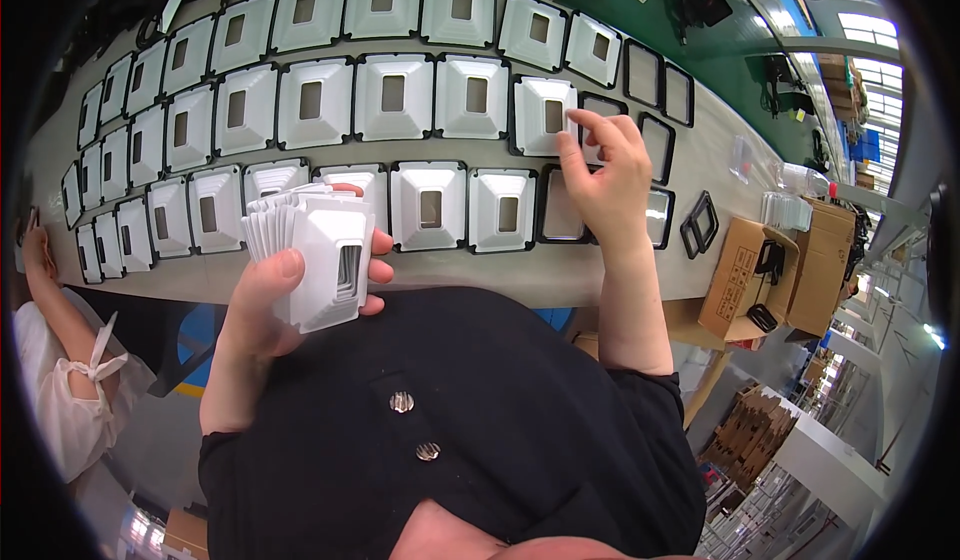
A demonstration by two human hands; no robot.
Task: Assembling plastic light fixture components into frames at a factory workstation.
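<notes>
My left hand is closed around a fanned stack of white plastic covers, each with a rectangular hole in its middle. My right hand reaches over the table with thumb and index finger apart. Its fingertips are at the right edge of a white cover lying on a black frame; whether they touch it, I cannot tell. Just under and beside that hand are bare black frames. Three curved rows of black frames topped with white covers run leftward across the table.
The grey table curves across the view. At its right lie loose black frames and an open cardboard box holding black parts. A clear plastic bag is behind the box. Another person's arm rests at the far left.
</notes>
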